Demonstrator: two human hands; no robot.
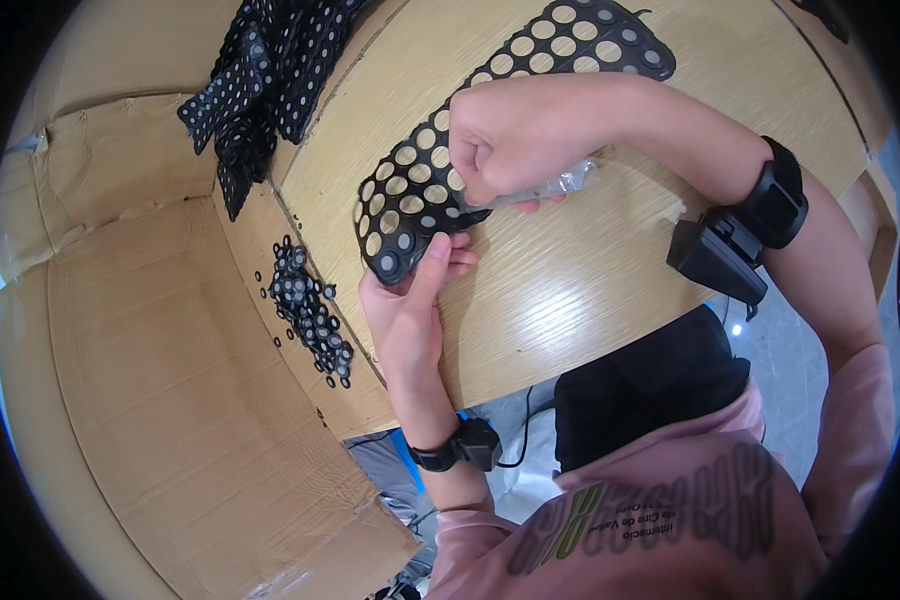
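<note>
A long black rubber sheet (440, 137) with rows of round holes lies slantwise across the wooden table. Several holes at its near end and far right end still hold grey discs; others show the wood through them. My left hand (410, 310) grips the near corner of the sheet, thumb on top and fingers beneath. Over the sheet's right edge, my right hand (530, 135) is closed in a fist. A clear plastic piece (570, 180) sticks out from under that fist; what shape it has inside the fingers is hidden.
A pile of small black rings with grey centres (305, 310) lies on the table's left side. More perforated black sheets (270, 80) are heaped at the far left. A large cardboard box (170, 380) stands against the table's left edge. Both my wrists wear black strapped devices.
</note>
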